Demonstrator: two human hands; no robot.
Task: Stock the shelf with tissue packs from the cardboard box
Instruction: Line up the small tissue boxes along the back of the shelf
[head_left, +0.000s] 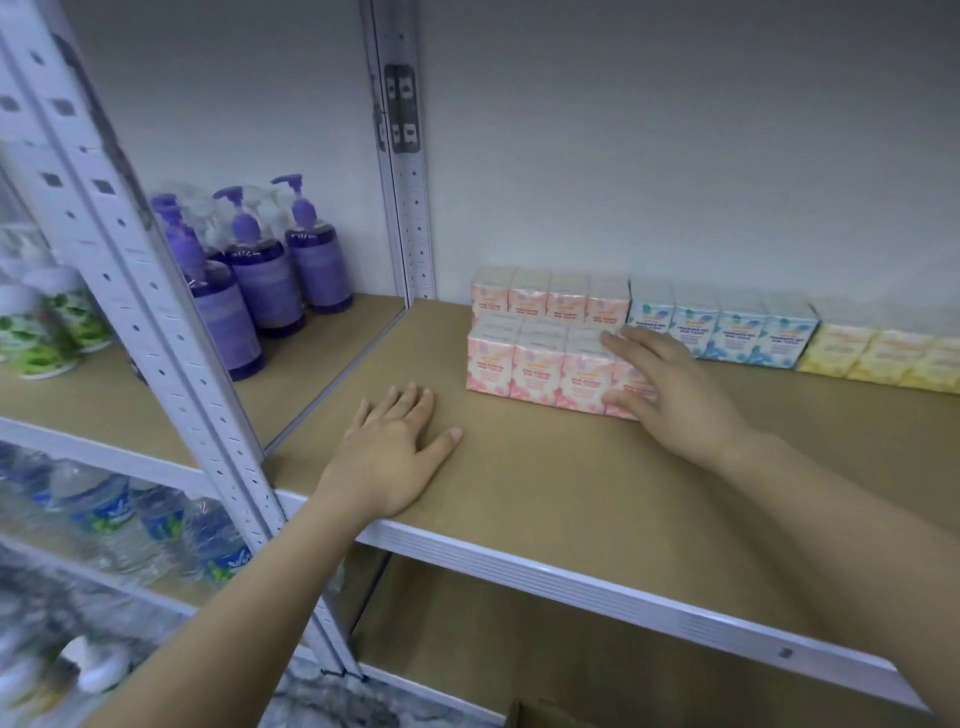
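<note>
Two pink tissue packs (550, 338) sit on the shelf (571, 499); our right hand (670, 384), fingers straight, presses the front one square while our flat left hand (389, 452) braces us.

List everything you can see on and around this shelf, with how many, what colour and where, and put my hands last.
Pink tissue packs: two rows, pink and white, left end of the line of packs on the shelf board, one row in front of the other.
Blue tissue packs: one row, blue and white, right of the rear pink row.
Yellow tissue packs: one row, yellow, far right, cut off by the frame edge.
Shelf board: one, brown, white metal front edge.
Pump bottles: several, purple, neighbouring bay to the left.
Water bottles: several, clear with blue labels, lower left shelf.
Cardboard box: one corner, brown, bottom edge.
Left hand: flat on the shelf board.
Right hand: touching the front pink row.
</note>
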